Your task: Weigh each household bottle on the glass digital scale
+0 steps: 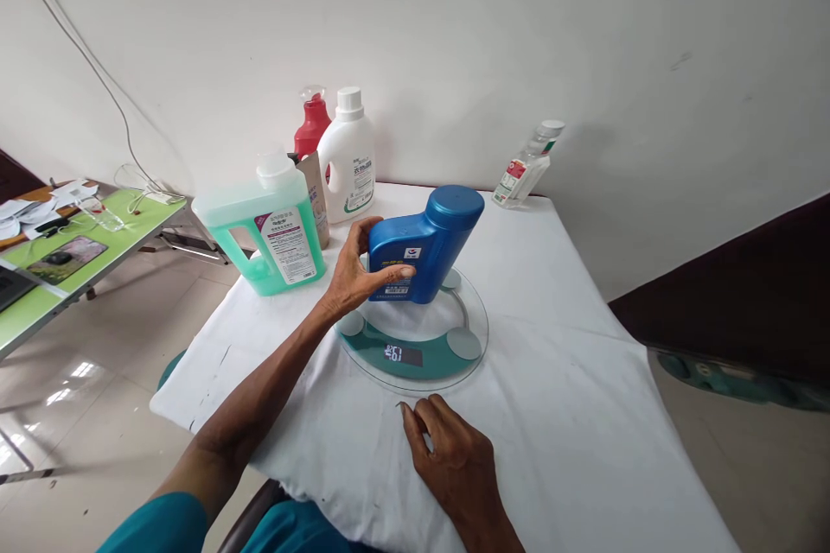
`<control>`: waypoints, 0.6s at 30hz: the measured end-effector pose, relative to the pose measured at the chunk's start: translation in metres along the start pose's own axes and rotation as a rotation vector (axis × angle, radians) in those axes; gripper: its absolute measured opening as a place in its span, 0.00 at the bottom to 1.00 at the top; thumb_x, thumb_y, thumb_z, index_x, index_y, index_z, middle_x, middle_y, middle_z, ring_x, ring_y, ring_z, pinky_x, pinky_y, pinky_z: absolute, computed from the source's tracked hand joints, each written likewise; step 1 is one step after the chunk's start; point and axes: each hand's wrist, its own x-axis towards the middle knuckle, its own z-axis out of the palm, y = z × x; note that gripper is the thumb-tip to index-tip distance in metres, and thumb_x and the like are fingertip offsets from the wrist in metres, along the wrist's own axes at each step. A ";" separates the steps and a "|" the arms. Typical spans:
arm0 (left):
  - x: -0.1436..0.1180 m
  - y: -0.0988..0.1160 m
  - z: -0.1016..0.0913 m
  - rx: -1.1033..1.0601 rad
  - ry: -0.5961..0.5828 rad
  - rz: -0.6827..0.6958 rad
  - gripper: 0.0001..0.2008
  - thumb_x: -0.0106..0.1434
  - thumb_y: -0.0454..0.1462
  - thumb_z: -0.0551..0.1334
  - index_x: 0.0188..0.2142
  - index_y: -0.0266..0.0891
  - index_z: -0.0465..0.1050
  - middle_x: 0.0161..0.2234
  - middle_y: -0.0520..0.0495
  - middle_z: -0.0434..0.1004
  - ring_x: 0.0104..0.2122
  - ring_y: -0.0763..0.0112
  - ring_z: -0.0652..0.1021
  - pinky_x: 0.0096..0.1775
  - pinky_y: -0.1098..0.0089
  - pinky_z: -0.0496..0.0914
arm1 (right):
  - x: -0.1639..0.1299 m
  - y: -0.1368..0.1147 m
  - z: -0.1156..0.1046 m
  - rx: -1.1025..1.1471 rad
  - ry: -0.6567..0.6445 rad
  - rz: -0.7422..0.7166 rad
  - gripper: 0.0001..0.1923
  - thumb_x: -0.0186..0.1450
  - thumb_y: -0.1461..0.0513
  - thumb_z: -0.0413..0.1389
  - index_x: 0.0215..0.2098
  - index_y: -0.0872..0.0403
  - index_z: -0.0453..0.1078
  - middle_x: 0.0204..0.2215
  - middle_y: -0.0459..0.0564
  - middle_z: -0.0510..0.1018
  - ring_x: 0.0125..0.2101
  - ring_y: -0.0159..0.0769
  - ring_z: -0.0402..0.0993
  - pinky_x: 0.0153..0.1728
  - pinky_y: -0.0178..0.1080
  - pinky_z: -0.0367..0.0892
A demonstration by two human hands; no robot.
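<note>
My left hand [363, 275] is wrapped round the handle side of a blue plastic bottle [421, 242], thumb across its labelled front. That bottle, with a wide blue cap, is over a round glass scale [402, 367]; whether its base touches the glass I cannot tell. A lit display shows on the scale's green band. In front of the scale, my right hand [454, 458] rests on the white cloth with its fingers curled in and nothing visible in them.
Left of the scale stands a jug of green liquid [259, 233]. Behind are a brown pack [315, 199], a white detergent bottle [350, 160] and a red pump bottle [312, 123]. A clear bottle [525, 168] stands at the back right. A green desk [110, 233] is at far left.
</note>
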 end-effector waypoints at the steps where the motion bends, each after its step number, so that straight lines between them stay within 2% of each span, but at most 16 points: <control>1: 0.001 0.002 0.001 -0.009 -0.014 -0.022 0.46 0.48 0.57 0.80 0.60 0.43 0.68 0.56 0.38 0.78 0.55 0.50 0.80 0.56 0.53 0.76 | 0.000 0.000 0.000 0.002 -0.004 0.001 0.20 0.78 0.64 0.53 0.27 0.51 0.62 0.22 0.40 0.66 0.20 0.26 0.64 0.24 0.34 0.58; 8: 0.007 0.007 0.008 -0.046 -0.038 -0.205 0.41 0.44 0.48 0.83 0.55 0.40 0.74 0.47 0.41 0.84 0.46 0.56 0.84 0.47 0.59 0.80 | 0.000 0.000 0.000 0.029 -0.007 0.016 0.20 0.79 0.63 0.52 0.27 0.50 0.62 0.22 0.40 0.66 0.19 0.26 0.64 0.23 0.34 0.58; 11: 0.008 0.004 0.010 -0.073 -0.028 -0.273 0.35 0.44 0.45 0.83 0.50 0.38 0.77 0.42 0.43 0.85 0.41 0.58 0.84 0.43 0.61 0.80 | 0.000 0.001 -0.001 0.045 0.003 0.013 0.20 0.79 0.63 0.51 0.28 0.50 0.62 0.22 0.41 0.68 0.19 0.27 0.66 0.24 0.34 0.59; 14: 0.007 0.001 0.014 -0.045 0.045 -0.291 0.29 0.45 0.44 0.83 0.44 0.36 0.80 0.38 0.44 0.86 0.38 0.59 0.84 0.40 0.62 0.80 | -0.004 0.007 0.005 0.047 0.031 -0.016 0.19 0.79 0.64 0.50 0.29 0.49 0.63 0.23 0.42 0.69 0.20 0.28 0.70 0.25 0.35 0.61; 18: 0.006 0.004 0.021 -0.056 0.151 -0.302 0.29 0.42 0.44 0.83 0.43 0.36 0.81 0.37 0.44 0.86 0.37 0.57 0.85 0.40 0.61 0.81 | -0.011 0.017 0.022 0.014 0.102 -0.055 0.19 0.78 0.64 0.50 0.28 0.49 0.64 0.21 0.42 0.71 0.19 0.27 0.71 0.22 0.34 0.60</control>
